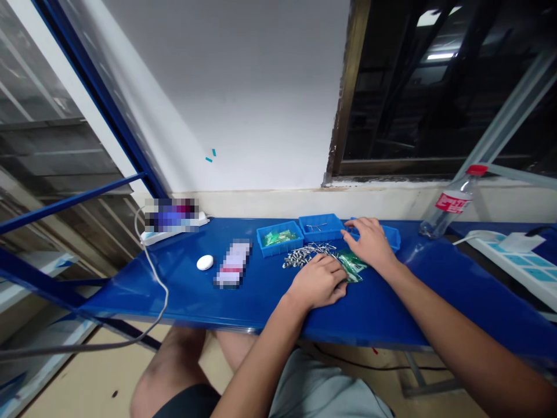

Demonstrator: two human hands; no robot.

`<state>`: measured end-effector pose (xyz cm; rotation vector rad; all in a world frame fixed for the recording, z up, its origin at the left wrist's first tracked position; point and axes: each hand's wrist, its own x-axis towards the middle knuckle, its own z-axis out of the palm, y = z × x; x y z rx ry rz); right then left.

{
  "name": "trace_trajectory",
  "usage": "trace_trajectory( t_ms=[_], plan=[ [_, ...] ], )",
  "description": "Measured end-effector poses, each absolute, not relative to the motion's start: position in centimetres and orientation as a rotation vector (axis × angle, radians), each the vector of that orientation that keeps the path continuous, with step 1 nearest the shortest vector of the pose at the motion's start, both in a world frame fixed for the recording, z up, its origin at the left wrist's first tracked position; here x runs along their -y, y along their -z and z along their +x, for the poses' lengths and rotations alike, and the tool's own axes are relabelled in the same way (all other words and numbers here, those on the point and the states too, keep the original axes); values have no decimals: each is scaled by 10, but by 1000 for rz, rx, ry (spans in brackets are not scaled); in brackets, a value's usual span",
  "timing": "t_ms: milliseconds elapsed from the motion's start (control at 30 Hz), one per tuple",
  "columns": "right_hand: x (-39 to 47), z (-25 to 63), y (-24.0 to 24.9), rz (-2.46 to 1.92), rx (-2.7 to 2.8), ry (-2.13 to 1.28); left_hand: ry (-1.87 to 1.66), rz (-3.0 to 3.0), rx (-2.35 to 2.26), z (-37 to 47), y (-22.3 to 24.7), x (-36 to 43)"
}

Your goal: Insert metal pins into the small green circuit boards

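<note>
My left hand (319,280) rests low over the blue table, its fingers curled beside a pile of small metal screws (296,257) and green plastic packets (353,265); what its fingertips hold, if anything, is hidden. My right hand (369,241) is above the packets, in front of the right blue bin (393,237), with thumb and fingers apart and nothing visible between them. The middle blue bin (322,234) holds a few thin metal pieces. Green packets lie in the left blue bin (281,248).
A round white case (205,263) and a blurred-out flat object (234,264) lie on the left of the table (183,296). A bottle with a red cap (450,203) and a power strip (513,261) are at the right. A cable (163,290) hangs over the left edge.
</note>
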<state>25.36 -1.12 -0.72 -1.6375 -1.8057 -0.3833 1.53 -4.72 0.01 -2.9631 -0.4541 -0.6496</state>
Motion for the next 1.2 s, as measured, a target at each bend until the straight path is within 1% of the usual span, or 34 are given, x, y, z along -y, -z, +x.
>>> trace_trajectory(
  t_ms=[200, 967, 1100, 1200],
  plan=[
    [9, 251, 9, -1574, 1848, 312, 673, -2924, 384, 17, 2, 47],
    [13, 237, 2, -1438, 1880, 244, 655, -2835, 480, 24, 6, 46],
    [20, 230, -8, -1337, 1851, 180, 817, -2842, 626, 23, 3, 43],
    [27, 226, -15, -1269, 1878, 44, 996, -2852, 787, 20, 1, 40]
  ],
)
